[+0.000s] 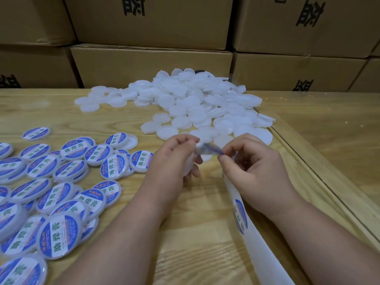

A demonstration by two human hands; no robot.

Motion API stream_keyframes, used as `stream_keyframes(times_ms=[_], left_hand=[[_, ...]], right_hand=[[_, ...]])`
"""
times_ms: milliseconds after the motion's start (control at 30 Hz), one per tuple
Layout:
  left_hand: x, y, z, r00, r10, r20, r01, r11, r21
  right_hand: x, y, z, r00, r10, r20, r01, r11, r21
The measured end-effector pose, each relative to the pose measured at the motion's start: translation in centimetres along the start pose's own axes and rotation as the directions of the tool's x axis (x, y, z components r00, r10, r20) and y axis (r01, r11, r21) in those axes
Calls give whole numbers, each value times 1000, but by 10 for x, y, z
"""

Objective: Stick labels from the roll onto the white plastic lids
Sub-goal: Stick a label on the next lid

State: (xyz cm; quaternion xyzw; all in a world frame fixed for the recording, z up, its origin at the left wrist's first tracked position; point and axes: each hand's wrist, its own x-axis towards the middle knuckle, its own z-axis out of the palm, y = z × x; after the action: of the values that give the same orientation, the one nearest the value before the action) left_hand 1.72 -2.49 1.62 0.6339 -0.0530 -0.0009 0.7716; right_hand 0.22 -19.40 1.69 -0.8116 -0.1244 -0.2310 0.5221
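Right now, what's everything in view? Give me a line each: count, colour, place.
Plain round white plastic lids: large heap, uncounted, table far centre.
Labelled lids with blue-and-white round stickers: dozens, spread over table left.
White backing strip: one, carries a blue label, runs from under the right hand to the near edge.
Blue label: one, blurred, held between both hands.
White lid: one, in the left hand.
Brown cardboard boxes: stacked behind table.
Light wooden table: one.
Left hand: grips lid.
Right hand: fingers pinch label.
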Motion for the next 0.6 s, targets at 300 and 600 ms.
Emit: stream_keyframes(times_ms=[300, 600], left_hand=[[2, 1, 6, 989, -131, 67, 146, 936, -321], [2, 2, 6, 979, -177, 98, 197, 944, -263]], right_hand=[[10, -8, -19, 731, 478, 487, -682, 540, 494], [9, -3, -16, 636, 466, 615, -753, 549, 363]])
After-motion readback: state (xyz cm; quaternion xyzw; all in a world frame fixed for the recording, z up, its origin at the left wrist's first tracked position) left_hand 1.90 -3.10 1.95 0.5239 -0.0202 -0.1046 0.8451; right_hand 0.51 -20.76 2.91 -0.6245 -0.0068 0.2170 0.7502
